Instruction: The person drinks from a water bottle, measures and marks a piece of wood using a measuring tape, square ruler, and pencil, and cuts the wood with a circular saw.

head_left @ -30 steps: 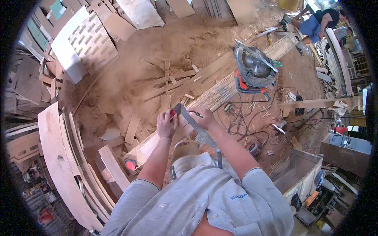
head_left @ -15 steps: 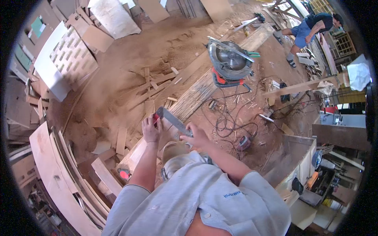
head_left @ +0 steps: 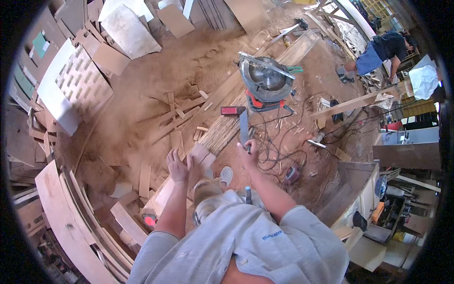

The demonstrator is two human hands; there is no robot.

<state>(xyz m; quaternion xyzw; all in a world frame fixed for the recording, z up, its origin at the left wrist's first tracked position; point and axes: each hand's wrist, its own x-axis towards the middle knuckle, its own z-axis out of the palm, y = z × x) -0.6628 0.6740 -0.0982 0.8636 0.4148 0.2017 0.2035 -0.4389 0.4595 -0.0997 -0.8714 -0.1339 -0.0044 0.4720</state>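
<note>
My right hand (head_left: 249, 154) grips the lower end of the metal blade of a try square (head_left: 243, 127). The square's red stock (head_left: 231, 110) points up and to the left, in front of the circular saw. A small dark thing, perhaps a pencil, shows at the fingers of this hand. My left hand (head_left: 178, 166) is open and holds nothing, its fingers spread. Just to its right are short pale wood pieces (head_left: 200, 155) at the near end of a rough plank (head_left: 222, 128). I cannot tell whether the left hand touches the wood.
A circular saw (head_left: 267, 78) sits on the plank ahead, blade showing. Black cables (head_left: 279, 151) coil on the dusty ground at right. Sheets and boards (head_left: 85, 85) lean at left. A person (head_left: 378, 54) bends down at the far right. A wooden box (head_left: 357, 184) stands near right.
The try square has swung away from my left hand, its red stock now farther forward and right. My left hand has let go of it and opened. The other person has bent lower.
</note>
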